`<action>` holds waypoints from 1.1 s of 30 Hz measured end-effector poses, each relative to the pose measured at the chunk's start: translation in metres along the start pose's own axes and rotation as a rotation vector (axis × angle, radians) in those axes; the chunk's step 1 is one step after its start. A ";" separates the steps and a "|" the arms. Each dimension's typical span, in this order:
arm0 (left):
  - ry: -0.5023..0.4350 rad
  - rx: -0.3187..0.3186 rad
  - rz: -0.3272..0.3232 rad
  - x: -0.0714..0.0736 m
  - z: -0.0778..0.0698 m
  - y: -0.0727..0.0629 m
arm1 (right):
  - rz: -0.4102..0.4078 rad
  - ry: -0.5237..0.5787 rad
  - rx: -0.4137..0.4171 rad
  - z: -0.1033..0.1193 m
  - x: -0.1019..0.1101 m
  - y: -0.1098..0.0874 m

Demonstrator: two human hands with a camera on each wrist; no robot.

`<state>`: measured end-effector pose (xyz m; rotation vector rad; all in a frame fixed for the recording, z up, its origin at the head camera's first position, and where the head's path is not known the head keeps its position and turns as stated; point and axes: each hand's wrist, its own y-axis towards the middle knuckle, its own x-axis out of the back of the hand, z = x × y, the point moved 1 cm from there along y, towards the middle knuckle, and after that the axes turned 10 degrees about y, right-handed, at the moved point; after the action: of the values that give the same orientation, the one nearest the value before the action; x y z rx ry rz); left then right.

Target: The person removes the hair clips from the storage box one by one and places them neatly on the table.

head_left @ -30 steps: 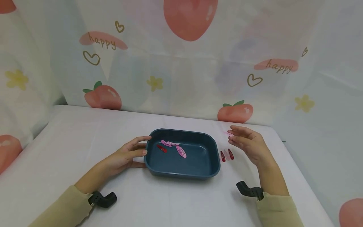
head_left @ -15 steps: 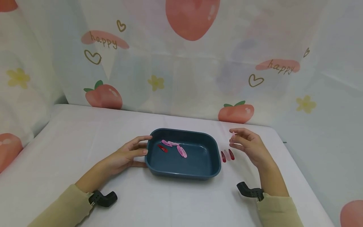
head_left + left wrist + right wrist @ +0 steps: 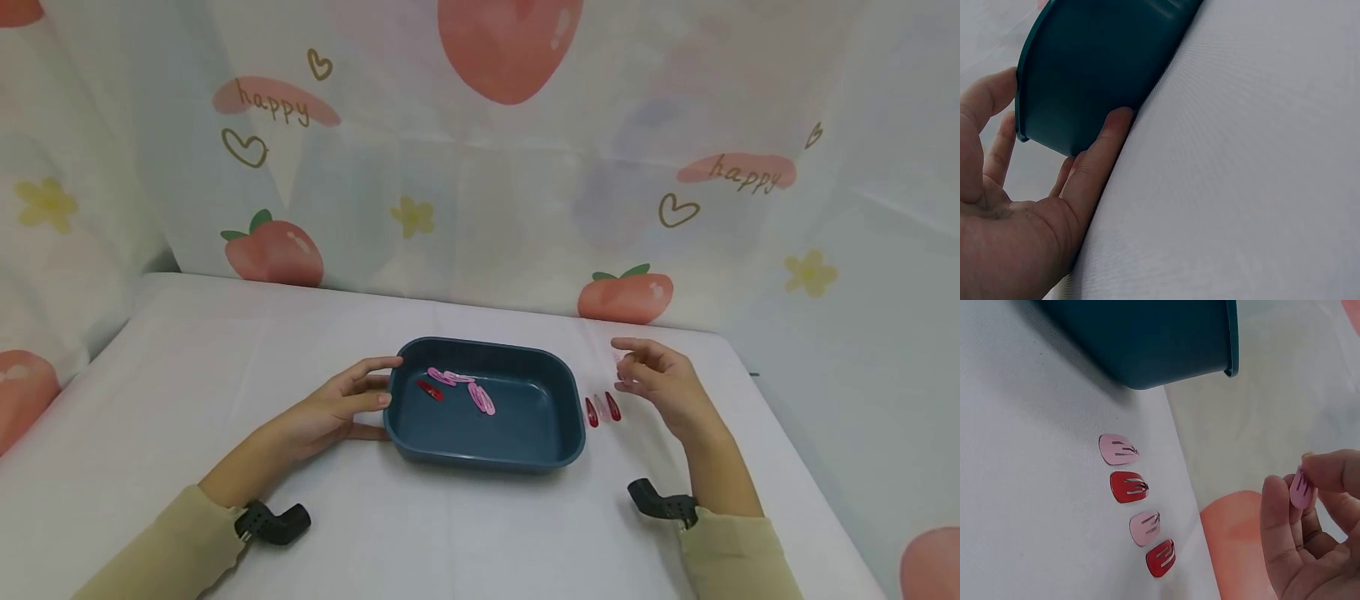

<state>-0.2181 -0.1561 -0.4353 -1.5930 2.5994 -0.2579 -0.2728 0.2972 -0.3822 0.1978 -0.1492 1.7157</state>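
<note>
My left hand (image 3: 322,417) rests at the left end of a dark blue-green plastic tray (image 3: 517,446), fingertips against its rim and outer wall. In the left wrist view its fingers (image 3: 1100,147) lie fairly straight along the tray's side, one low by the tabletop. To the right of the tray my right hand (image 3: 663,387) is raised, pinching a pink snap hair clip (image 3: 1300,492) between thumb and fingers. Inside the tray lie several pink hair clips (image 3: 481,399) and a red hair clip (image 3: 430,389).
On the white tabletop (image 3: 300,333), right of the tray, pink and red hair clips alternate in a row, the red clip (image 3: 1129,487) second from the tray in the right wrist view. A fruit-printed curtain (image 3: 510,217) hangs behind the table's back edge.
The pink hair clip in my right hand has turned from lying sideways to hanging among the fingers, and that hand has shifted slightly right. My left hand and the tray stay put.
</note>
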 end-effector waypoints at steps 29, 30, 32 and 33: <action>0.003 -0.002 0.004 0.000 -0.001 0.000 | 0.026 0.022 -0.064 -0.009 0.009 0.002; 0.002 -0.001 0.004 0.000 -0.001 0.000 | 0.028 0.021 -0.066 -0.010 0.010 0.002; 0.004 0.000 0.004 0.000 -0.001 0.000 | 0.030 0.019 -0.069 -0.011 0.011 0.002; 0.005 0.000 0.004 0.000 -0.001 0.000 | 0.031 0.015 -0.068 -0.012 0.011 0.002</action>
<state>-0.2181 -0.1558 -0.4342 -1.5884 2.6064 -0.2619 -0.2769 0.3103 -0.3909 0.1323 -0.2002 1.7397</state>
